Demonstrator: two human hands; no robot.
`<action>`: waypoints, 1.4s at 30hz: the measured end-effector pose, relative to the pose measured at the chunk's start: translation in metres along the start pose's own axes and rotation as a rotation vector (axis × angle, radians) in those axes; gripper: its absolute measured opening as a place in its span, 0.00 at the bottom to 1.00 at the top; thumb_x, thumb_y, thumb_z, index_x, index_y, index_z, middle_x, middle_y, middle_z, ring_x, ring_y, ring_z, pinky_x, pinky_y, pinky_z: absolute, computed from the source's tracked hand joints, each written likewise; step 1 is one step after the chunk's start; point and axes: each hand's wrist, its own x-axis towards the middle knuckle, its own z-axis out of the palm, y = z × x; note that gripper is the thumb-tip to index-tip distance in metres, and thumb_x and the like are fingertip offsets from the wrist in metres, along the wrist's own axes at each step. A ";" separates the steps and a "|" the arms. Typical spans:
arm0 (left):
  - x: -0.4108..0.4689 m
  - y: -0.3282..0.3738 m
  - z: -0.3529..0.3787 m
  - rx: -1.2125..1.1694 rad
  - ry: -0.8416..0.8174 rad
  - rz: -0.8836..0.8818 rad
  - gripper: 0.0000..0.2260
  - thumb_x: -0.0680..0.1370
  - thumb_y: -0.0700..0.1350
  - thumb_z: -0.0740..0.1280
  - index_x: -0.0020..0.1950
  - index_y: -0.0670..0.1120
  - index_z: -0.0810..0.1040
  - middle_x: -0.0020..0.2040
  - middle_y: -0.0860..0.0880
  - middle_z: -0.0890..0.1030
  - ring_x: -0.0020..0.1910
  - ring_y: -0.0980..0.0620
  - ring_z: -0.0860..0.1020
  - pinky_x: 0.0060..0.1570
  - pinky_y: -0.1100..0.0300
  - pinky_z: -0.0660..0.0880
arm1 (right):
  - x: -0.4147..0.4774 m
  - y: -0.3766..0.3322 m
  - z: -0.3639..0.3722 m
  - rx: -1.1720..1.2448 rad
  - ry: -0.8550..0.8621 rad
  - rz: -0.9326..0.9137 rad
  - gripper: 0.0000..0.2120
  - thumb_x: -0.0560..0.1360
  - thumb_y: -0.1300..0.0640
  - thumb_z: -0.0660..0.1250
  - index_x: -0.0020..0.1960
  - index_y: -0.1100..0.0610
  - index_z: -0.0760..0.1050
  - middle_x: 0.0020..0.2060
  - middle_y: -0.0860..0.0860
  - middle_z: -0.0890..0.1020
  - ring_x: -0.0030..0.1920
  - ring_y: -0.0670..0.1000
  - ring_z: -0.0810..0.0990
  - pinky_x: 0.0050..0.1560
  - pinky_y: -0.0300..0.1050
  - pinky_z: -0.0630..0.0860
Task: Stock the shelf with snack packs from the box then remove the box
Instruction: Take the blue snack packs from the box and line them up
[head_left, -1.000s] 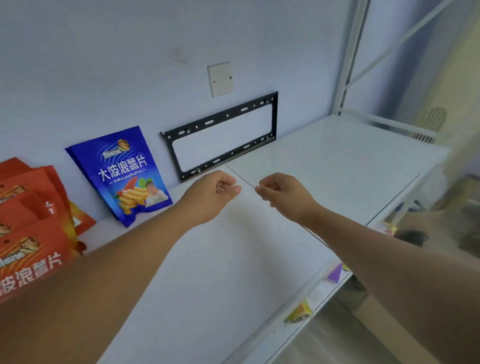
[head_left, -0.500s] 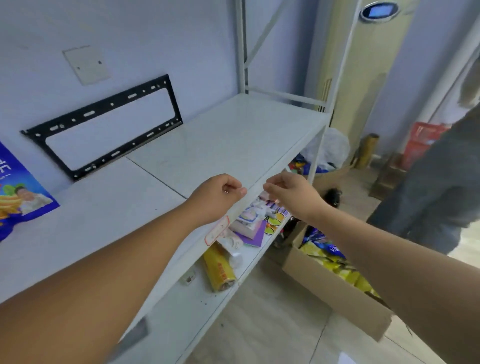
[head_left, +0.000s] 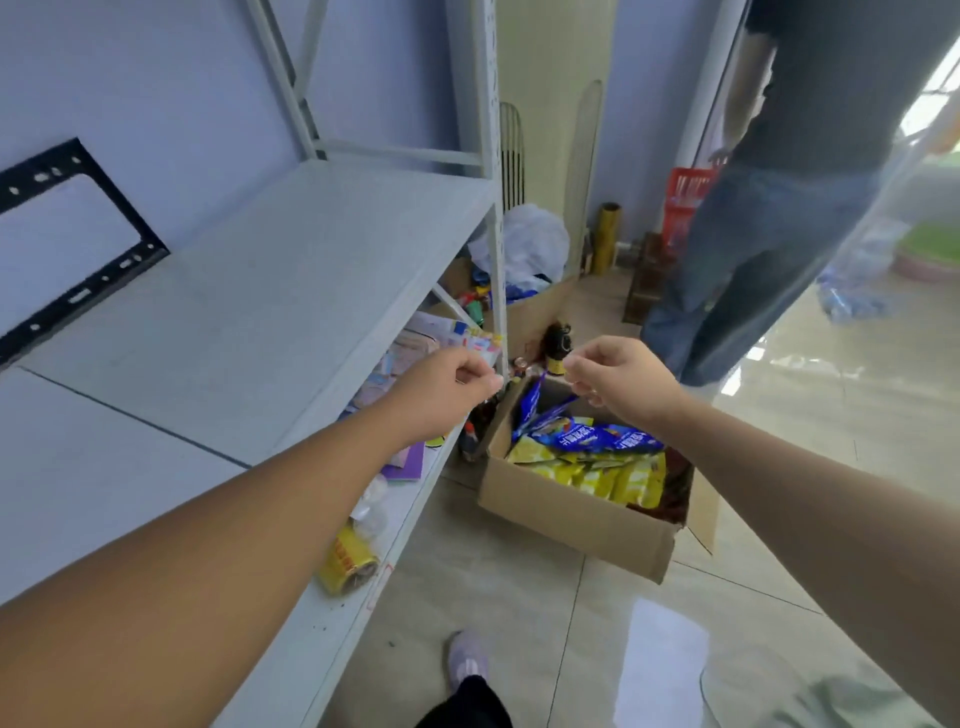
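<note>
Shelving (head_left: 291, 270) of white metal fills the left side, its upper board bare here, with a black bracket (head_left: 78, 299) on the wall behind. A second person (head_left: 753, 260) in a dark top and jeans stands well beyond on the tiled floor (head_left: 519, 597). The cardboard box (head_left: 571, 519) sits on that floor just beside the shelving's right end, flaps open, holding yellow snack packs (head_left: 597, 470) with blue snack packs (head_left: 602, 436) on top. Both arms reach forward. The left grip (head_left: 447, 384) hangs over the shelf's front edge, fingers curled shut on nothing. The right grip (head_left: 618, 379) hovers above the box, closed the same way and empty. A yellow roll (head_left: 348, 561) lies on the lower shelf.
</note>
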 end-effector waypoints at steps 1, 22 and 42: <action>0.008 -0.001 0.007 -0.001 -0.020 0.003 0.10 0.79 0.54 0.68 0.58 0.53 0.79 0.53 0.56 0.81 0.52 0.58 0.79 0.49 0.59 0.79 | 0.001 0.008 -0.004 0.001 0.008 0.016 0.09 0.79 0.47 0.68 0.48 0.52 0.82 0.41 0.51 0.86 0.45 0.55 0.85 0.53 0.57 0.83; 0.315 -0.048 0.103 0.065 -0.404 -0.036 0.08 0.79 0.51 0.68 0.58 0.53 0.79 0.50 0.57 0.79 0.49 0.60 0.78 0.43 0.61 0.75 | 0.210 0.146 -0.035 -0.106 -0.014 0.444 0.09 0.80 0.47 0.66 0.54 0.51 0.80 0.45 0.46 0.83 0.44 0.45 0.80 0.33 0.33 0.70; 0.485 -0.191 0.282 0.678 -0.657 0.212 0.18 0.79 0.41 0.65 0.67 0.57 0.75 0.61 0.51 0.75 0.60 0.49 0.73 0.56 0.49 0.75 | 0.302 0.391 0.085 0.101 0.007 0.879 0.20 0.78 0.45 0.69 0.48 0.63 0.82 0.41 0.60 0.84 0.40 0.58 0.81 0.41 0.50 0.77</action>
